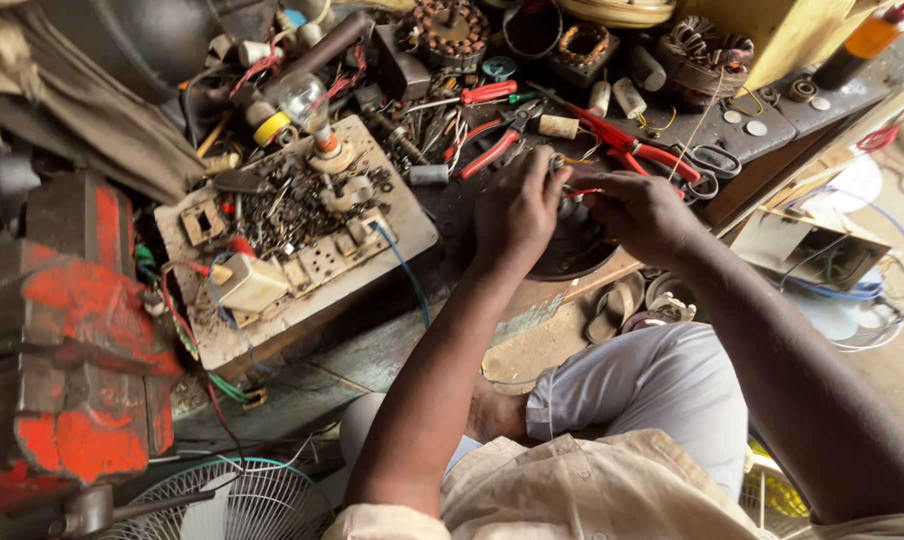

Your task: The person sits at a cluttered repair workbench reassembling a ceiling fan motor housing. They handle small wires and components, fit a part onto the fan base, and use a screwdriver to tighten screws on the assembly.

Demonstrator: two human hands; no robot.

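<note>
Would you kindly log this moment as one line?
left hand: on dark round part | right hand: pinching thin wires | red pliers: on bench, untouched

Between my left hand (517, 210) and my right hand (640, 212) I pinch thin red wire (584, 191) over a dark round motor part (572, 250). Just beyond the grip lie red-handled pliers (492, 150) and red-handled scissors (637, 150) with black loops. Left of the grip sits a cream, grimy board (302, 250) carrying a clear bulb (307, 100) and a blue wire (407, 270). Far left of it stands a vise (67, 350), red paint chipped to dark metal. Below my grip, my trousers (652, 385) are pale grey.
</note>
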